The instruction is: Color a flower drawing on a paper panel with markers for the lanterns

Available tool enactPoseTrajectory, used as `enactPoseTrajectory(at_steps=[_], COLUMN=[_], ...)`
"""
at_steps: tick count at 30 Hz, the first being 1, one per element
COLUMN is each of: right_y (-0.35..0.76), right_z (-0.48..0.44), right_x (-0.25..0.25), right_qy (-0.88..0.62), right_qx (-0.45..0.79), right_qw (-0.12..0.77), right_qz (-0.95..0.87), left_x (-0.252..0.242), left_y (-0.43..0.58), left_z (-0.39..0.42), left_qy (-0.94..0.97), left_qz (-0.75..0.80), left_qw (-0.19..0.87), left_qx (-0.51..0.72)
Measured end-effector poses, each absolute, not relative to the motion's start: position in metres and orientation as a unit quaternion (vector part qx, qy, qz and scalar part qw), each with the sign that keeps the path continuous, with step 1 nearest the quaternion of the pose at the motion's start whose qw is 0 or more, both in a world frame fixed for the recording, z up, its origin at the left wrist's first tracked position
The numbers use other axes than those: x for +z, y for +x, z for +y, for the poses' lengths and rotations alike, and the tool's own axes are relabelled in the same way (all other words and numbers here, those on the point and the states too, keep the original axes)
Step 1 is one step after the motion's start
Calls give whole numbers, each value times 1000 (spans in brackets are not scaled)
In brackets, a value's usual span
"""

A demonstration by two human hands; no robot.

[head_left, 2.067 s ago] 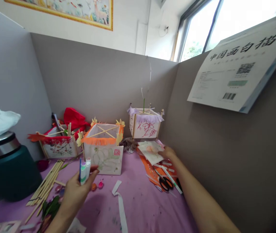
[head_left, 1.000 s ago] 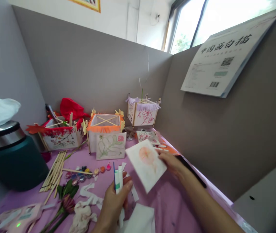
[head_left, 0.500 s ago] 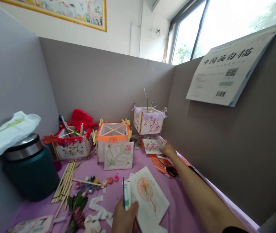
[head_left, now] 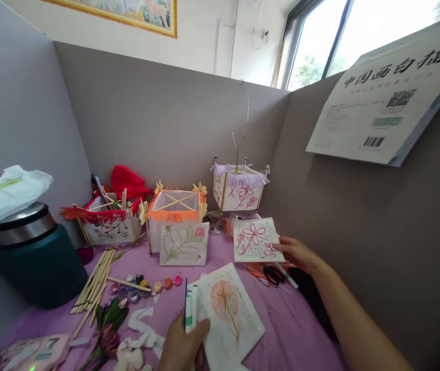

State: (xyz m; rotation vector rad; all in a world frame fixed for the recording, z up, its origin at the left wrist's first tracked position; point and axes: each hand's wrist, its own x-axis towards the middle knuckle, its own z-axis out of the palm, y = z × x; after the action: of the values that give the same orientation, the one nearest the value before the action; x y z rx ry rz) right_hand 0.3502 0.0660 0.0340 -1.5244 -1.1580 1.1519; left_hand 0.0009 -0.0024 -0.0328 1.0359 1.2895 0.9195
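On the purple cloth-covered desk [head_left: 281, 330], the right hand [head_left: 299, 253] pinches a square paper panel with red flowers [head_left: 256, 239] above black-handled scissors [head_left: 273, 274]; the left hand [head_left: 183, 346] grips white pens [head_left: 191, 308] beside a dandelion-painted sheet [head_left: 229, 314].

Square white paper panel with pink flower drawing [head_left: 256, 239], tilted, lifted above purple cloth; white glue sticks [head_left: 191, 309] upright, gripped.

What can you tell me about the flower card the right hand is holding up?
The flower card is a white square sheet, paper or thin card by its look, with big pink flowers and green scribbles along its edges. The right hand grips its right edge and lifts it off the purple tablecloth, tilted, drawing towards the camera. It sits in front of the purple-fringed lantern, above the scissors.
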Motion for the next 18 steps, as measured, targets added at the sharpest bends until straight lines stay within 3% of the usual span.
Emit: enactPoseTrajectory(at_steps=[5,11,18], right_y=[345,344,291], right_z=[22,12,13], right_x=[32,22,3], right_qy=[-510,-513,-514], right_qx=[551,490,534], right_qw=[479,575,386], right_qz=[-455,-406,-549], left_x=[-29,-17,-8], left_y=[-1,1,1], left_z=[-5,-13,-16], left_qy=[432,440,461], left_qz=[572,582,561], left_qw=[578,559,551], left_qx=[390,393,411])
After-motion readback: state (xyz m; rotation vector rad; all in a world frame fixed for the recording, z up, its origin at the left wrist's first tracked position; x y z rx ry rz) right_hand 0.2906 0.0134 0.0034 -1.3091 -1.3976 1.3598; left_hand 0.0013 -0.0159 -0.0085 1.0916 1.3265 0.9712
